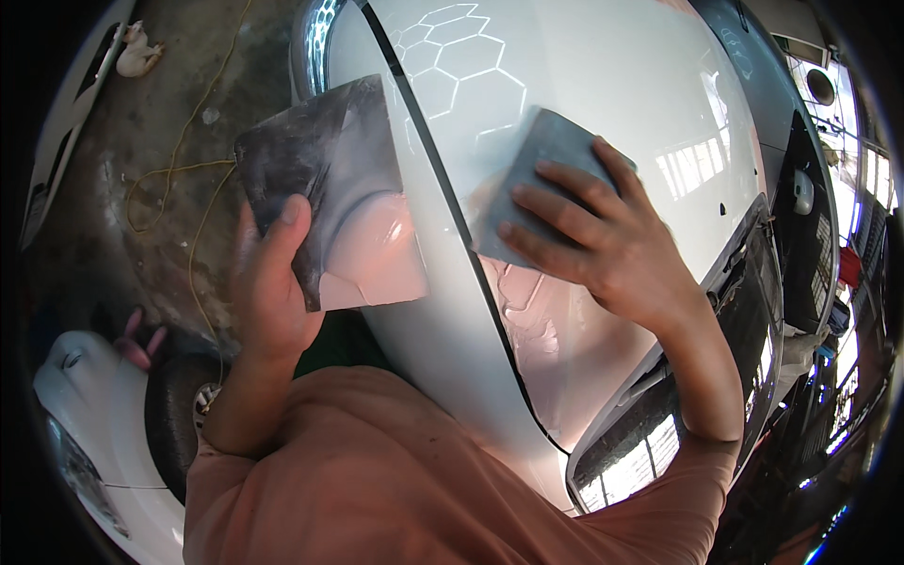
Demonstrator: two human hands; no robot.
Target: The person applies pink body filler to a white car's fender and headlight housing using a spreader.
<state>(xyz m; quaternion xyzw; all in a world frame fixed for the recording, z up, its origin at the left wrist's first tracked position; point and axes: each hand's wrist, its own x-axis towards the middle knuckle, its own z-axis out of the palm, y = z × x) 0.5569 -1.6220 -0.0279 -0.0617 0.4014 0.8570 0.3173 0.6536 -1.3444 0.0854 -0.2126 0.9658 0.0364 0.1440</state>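
Observation:
My left hand [273, 282] grips a dark flat board [292, 151] held over the fender edge, with a smooth mound of pink paste [372, 254] on it. My right hand [603, 235] is wrapped over a grey rectangular flexible pad [556, 141], which rests against or just over the white car hood [603, 56]; exact contact cannot be told. Below the pad, uneven pink paste [537, 339] covers the hood's corner beside the dark panel gap. Part of the left fingers is hidden behind the board.
A windscreen [621, 461] borders the hood on the right, another dark car [791, 198] beyond. At left are a white scooter [104, 405], a yellow cord [174, 169] on the concrete floor and a small white animal [137, 56] lying near another vehicle's edge.

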